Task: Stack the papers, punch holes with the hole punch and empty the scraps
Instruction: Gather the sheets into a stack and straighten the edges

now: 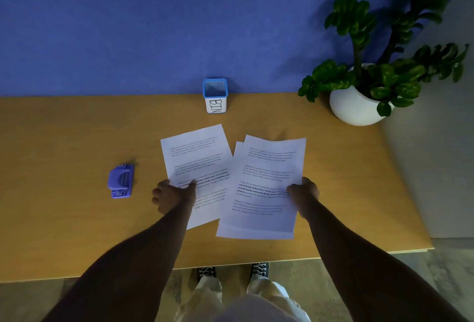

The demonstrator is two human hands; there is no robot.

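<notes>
Left hand (pixel 174 194): thumb pinching the single sheet (pixel 197 165).
Right hand (pixel 304 191): pinching the small stack (pixel 266 188).
Advice: slide sheet under right hand, align edges squarely.

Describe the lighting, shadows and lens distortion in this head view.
Head view: dim, bluish light; the plant casts a soft shadow on the blue wall; wide-angle bending curves the table edge; printed text on the papers is too soft to read.
</notes>
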